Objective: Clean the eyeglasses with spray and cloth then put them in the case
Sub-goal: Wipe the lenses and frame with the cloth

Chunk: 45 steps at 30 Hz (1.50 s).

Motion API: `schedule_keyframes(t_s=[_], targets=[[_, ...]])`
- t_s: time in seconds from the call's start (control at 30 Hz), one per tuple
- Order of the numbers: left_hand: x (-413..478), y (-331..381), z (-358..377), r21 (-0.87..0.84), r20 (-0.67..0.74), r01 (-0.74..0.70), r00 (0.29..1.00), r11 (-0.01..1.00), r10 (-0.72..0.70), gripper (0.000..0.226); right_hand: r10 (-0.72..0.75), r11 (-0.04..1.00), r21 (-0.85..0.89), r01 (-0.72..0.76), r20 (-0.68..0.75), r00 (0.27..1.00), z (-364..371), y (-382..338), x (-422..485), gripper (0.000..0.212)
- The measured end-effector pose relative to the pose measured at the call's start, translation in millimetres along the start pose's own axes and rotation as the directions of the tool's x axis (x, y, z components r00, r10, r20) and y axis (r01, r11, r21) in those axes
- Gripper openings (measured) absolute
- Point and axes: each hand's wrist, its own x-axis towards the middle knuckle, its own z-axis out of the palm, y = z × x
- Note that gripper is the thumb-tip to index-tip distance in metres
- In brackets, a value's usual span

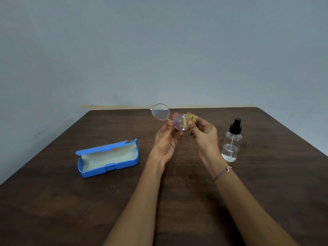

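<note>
Dark wooden table against a grey wall: left hand pinches the glasses at the bridge, right hand presses a tan cloth on one lens. Open blue case lies left, spray stands right.

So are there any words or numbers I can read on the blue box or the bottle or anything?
No words or numbers can be read anywhere.
Blue case: a small dark tag at the lid's corner carries a light mark, too small and blurred to read.
Spray bottle: clear, with no label showing.
Eyeglasses and cloth: no writing showing.
</note>
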Motion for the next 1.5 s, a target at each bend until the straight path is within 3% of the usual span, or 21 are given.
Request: schedule_keyframes(t_s=[0.13,0.23,0.4,0.57,0.7,0.8,1.0,1.07,1.3,1.4,1.5], targets=[[2.6,-2.2,-2.1,0.009,0.063,-0.009,0.998,1.000,0.008,0.054,-0.034,0.993,-0.111,0.035,0.017,0.999,-0.5,-2.1,-0.7,0.017],[3.6,-3.6,-1.9,-0.014,0.094,-0.004,0.996,1.000,0.005,0.058,-0.086,0.968,-0.240,0.080,-0.014,0.996,-2.1,-3.2,-0.7,0.017],[0.4,0.9,-1.3,-0.032,0.121,0.003,0.993,0.999,0.001,0.079,-0.324,0.757,-0.584,0.291,0.051,0.945,-0.5,-8.0,-5.0,0.022],[-0.7,3.6,-3.7,-0.010,0.107,0.031,0.994,0.999,-0.030,0.073,-0.428,0.502,-0.784,0.366,0.142,0.893,2.0,-8.4,-6.9,0.027],[-0.8,6.1,-6.8,-0.018,0.129,0.047,0.991,0.999,-0.045,0.042,-0.448,0.402,-0.826,0.394,0.198,0.872,2.7,-8.0,-7.1,0.025],[0.5,7.9,-9.5,-0.025,0.158,0.042,0.987,0.999,-0.038,0.049,-0.436,0.414,-0.809,0.418,0.227,0.871,4.7,-7.9,-7.9,0.027],[-0.4,14.0,-13.3,-0.048,0.217,0.028,0.976,0.998,-0.017,0.053,-0.384,0.654,-0.646,0.393,0.165,0.909,4.6,-12.5,-8.7,0.023],[-1.1,14.8,-13.0,-0.043,0.221,0.032,0.975,0.999,-0.021,0.052,-0.371,0.677,-0.613,0.407,0.193,0.908,5.9,-13.4,-9.7,0.021],[-2.2,18.0,-12.1,-0.037,0.223,0.013,0.975,0.999,-0.004,0.050,-0.373,0.586,-0.607,0.537,0.386,0.844,9.8,-10.6,-12.1,0.027],[-1.6,18.7,-12.6,-0.037,0.223,0.019,0.975,0.999,-0.010,0.050,-0.410,0.487,-0.675,0.554,0.383,0.828,7.5,-10.2,-9.0,0.026],[-0.3,14.7,-12.4,0.012,0.224,0.045,0.974,0.999,-0.047,0.052,-0.458,0.472,-0.705,0.529,0.316,0.831,7.8,-11.7,-10.4,0.025]])
